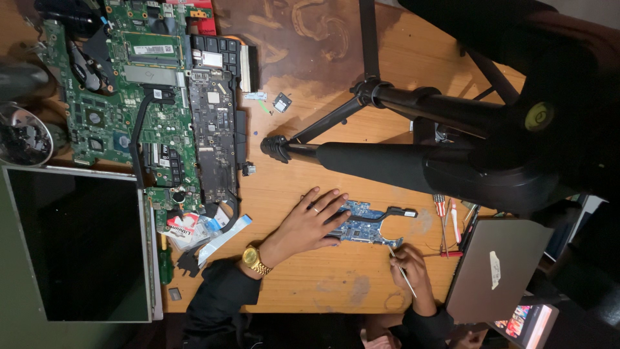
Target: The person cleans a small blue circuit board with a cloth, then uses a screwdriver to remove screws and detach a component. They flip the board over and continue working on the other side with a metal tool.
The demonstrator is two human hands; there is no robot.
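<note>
A small blue circuit board [359, 223] with a black heat pipe curving off its far end lies flat on the wooden counter [336, 274], near the person's edge. The left hand [311, 223] rests on it, open, fingers spread and pressed flat over the board's near end; a ring shows on one finger and a gold watch [255, 260] on the wrist. The right hand [411, 266] is closed around a thin metal tool [402, 271], whose tip meets the board's lower edge. Just beside that hand sits a closed grey laptop [494, 268], with screwdrivers [445, 220] lying between it and the board. A black tripod [400, 139] stretches across the counter above the board. Well apart to the other side lie green motherboards [123, 97] and a bare display panel [81, 242].
</note>
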